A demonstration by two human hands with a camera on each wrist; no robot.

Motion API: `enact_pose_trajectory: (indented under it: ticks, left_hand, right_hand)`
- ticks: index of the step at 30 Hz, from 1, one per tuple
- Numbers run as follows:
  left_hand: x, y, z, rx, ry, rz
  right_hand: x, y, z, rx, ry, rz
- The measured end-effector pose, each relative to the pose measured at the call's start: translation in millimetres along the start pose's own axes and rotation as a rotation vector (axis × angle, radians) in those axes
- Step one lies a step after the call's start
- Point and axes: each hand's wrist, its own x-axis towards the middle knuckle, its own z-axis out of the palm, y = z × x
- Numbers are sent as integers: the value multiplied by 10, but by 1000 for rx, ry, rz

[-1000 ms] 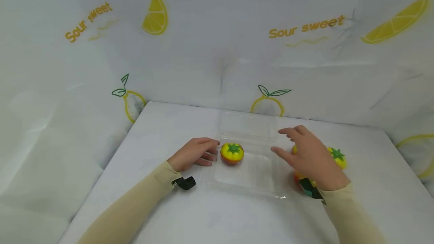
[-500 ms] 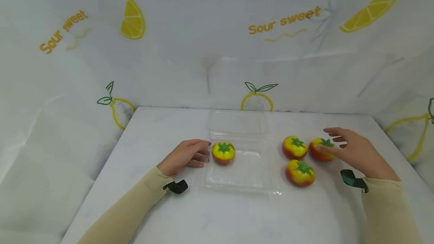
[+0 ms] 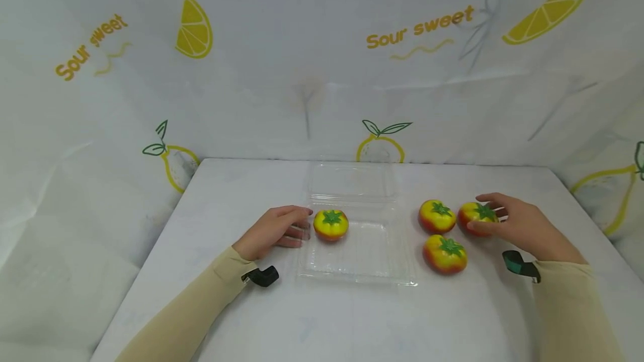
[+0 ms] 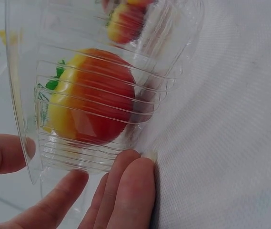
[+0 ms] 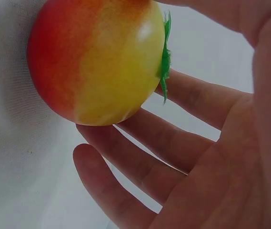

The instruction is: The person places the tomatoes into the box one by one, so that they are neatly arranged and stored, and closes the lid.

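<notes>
My right hand (image 3: pixel 523 229) holds a toy tomato (image 3: pixel 477 219), red below and yellow on top with a green star-shaped calyx, at the right of the table. In the right wrist view the fingers (image 5: pixel 149 143) curl round that tomato (image 5: pixel 97 62), which sits on the cloth. My left hand (image 3: pixel 275 232) rests at the left side of a clear plastic clamshell box (image 3: pixel 359 279), its lid (image 3: pixel 349 180) folded back. Its fingers (image 4: pixel 135 191) touch the box's outer wall and the thumb is at the rim. One tomato (image 3: pixel 330 224) lies inside the box's left part.
Two more toy tomatoes, one at the back (image 3: pixel 436 216) and one in front (image 3: pixel 445 254), stand between the box and my right hand. A white wall sheet with lemon prints (image 3: pixel 282 71) rises behind the white table (image 3: pixel 322 323).
My right hand has moved right, away from the box, and its fingers have closed round the rightmost tomato. My left hand stays at the box. The head view has shifted slightly.
</notes>
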Motion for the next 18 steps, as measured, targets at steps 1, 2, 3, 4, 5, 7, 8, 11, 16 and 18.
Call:
enact_pose_trajectory:
  ticks: [1,2,3,4,5,7,8,11,16,18]
  left_hand:
    - [2,1,-1,1,-1,-1]
    - [5,1,-2,2,-1,0]
    - [8,0,-4,3,-1,0]
    - [10,-2,-6,4,-2,0]
    - [10,-1,-5,4,-2,0]
    - [11,-4,-8,3,-1,2]
    - [10,-5,-8,1,-1,2]
    - [3,-6,-4,-3,1,2]
    - [-2,-6,3,4,2,6]
    - [3,-6,7,9,1,9]
  right_hand:
    - [0,4,-1,-3,-1,4]
    - [1,9,-2,-6,-1,5]
    - [5,13,-2,-8,-1,7]
    - [8,15,-2,-11,-2,10]
    - [12,17,-2,-12,-3,12]
    - [16,19,-4,-13,-4,12]
    - [17,21,-5,-14,-4,10]
    - [12,25,-10,-19,-3,1]
    - [-22,37,-25,-18,4,-16]
    - [-40,44,-40,-12,7,-17]
